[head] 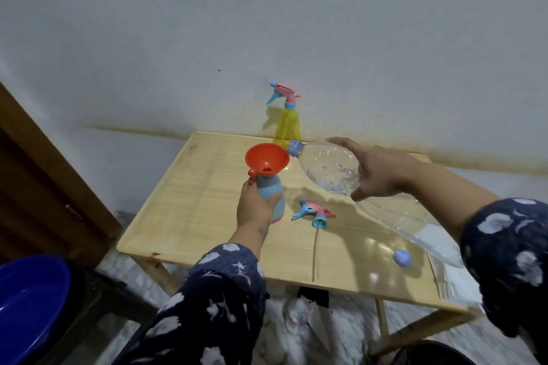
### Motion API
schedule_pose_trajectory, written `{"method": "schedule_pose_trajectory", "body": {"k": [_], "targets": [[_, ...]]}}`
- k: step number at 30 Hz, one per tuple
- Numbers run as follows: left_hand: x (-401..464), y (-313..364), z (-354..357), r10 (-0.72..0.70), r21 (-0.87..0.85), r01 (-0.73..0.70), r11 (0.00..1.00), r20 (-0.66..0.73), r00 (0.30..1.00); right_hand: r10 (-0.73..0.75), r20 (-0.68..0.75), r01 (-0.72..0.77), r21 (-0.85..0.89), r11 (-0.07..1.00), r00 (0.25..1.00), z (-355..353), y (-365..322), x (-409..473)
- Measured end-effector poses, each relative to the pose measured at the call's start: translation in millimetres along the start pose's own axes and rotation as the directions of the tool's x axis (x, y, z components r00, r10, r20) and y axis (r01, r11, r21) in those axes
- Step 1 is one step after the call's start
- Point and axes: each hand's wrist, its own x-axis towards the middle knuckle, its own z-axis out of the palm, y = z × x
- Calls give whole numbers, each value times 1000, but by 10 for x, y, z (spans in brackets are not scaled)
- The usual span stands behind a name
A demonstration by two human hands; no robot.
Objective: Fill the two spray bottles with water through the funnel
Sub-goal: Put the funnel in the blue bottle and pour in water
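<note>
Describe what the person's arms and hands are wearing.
Both arms wear long dark navy sleeves printed with pale lilac-white flowers; each cuff ends short of the wrist. The left hand and right hand are bare: no gloves, rings or watch show. A small dark marking shows on the left wrist.

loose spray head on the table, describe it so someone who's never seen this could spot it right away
On the wooden table, look just right of the blue spray bottle that carries the orange funnel. The loose spray head lies flat there, pink and blue, its thin tube trailing toward the near edge; its twin stands screwed onto the yellow bottle.
</note>
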Motion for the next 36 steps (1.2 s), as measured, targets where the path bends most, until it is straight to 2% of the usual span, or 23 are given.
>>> {"method": "schedule_pose_trajectory", "body": {"k": [15, 24, 30, 36], "targets": [[17, 43, -39, -70, 142, 65, 988, 26, 997, 18, 65, -8, -151, 989, 998, -225, -210, -10], [4, 85, -64, -79, 247, 69, 967, 31, 996, 6, 45, 1, -151, 989, 999, -272, -292, 0], [1, 57, -58, -74, 155, 69, 985, 22, 997, 13, 38, -7, -150, 989, 999, -273, -272, 0], [-9, 38, -49, -67, 149, 63, 987, 23, 997, 35, 55, -29, -95, 995, 998, -211, -224, -11]]}}
